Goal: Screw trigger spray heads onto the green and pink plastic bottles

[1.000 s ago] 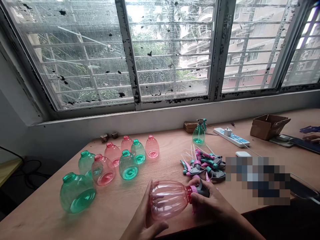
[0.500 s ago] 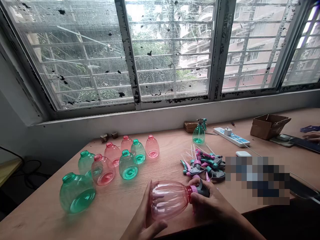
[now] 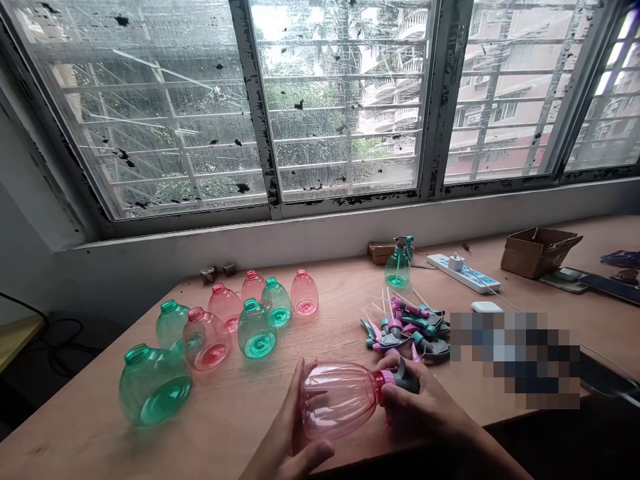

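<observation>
A clear pink spray bottle [image 3: 340, 400] lies on its side in the air above the table's front edge, its neck pointing right. My left hand [image 3: 295, 440] cups the base, thumb below and fingers behind. At the neck, my right hand [image 3: 425, 407] is closed around the pink collar and the dark grey spray head [image 3: 407, 377]; the trigger is mostly hidden by the fingers. Just beyond my right hand lies a heap of pink, green and grey spray heads [image 3: 395, 327] with thin white tubes sticking up.
Several open green bottles [image 3: 257, 337] and pink bottles [image 3: 207, 343] stand at left. A complete green spray bottle [image 3: 398, 270] stands near the window wall. Farther right are a power strip [image 3: 465, 275], a cardboard box [image 3: 537, 253], a white case [image 3: 487, 307] and another person's hand [image 3: 627, 275].
Both my hands and the pink bottle look the same as before. At the far right edge, the other person's hand has shifted slightly.
</observation>
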A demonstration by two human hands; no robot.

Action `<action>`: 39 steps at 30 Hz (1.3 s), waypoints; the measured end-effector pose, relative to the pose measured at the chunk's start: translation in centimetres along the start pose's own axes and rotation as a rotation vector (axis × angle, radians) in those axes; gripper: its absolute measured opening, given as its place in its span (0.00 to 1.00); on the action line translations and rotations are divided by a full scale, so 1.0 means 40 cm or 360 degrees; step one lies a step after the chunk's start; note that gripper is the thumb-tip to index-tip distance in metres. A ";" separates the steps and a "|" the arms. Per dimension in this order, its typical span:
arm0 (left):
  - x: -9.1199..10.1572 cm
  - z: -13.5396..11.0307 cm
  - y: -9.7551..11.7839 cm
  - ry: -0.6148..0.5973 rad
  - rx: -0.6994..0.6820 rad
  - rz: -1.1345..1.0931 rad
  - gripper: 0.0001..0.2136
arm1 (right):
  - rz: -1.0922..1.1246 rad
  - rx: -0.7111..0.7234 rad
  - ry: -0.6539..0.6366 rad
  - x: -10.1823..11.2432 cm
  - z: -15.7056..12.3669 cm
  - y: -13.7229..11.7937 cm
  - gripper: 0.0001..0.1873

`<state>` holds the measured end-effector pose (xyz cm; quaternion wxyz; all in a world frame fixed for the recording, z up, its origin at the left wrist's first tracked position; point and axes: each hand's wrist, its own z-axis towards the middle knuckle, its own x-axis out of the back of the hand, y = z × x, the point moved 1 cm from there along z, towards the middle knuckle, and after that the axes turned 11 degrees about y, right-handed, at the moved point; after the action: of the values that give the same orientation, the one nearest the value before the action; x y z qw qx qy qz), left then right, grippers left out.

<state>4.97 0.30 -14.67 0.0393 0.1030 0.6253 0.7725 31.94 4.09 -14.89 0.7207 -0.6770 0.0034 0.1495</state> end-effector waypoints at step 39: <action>-0.005 -0.003 0.005 0.0147 -0.0093 0.0140 0.48 | 0.0015 -0.0023 0.0028 0.000 0.006 -0.003 0.21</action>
<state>5.15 0.12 -14.53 -0.0208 0.0935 0.5986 0.7953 31.91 4.31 -14.74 0.7150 -0.6835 0.0117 0.1469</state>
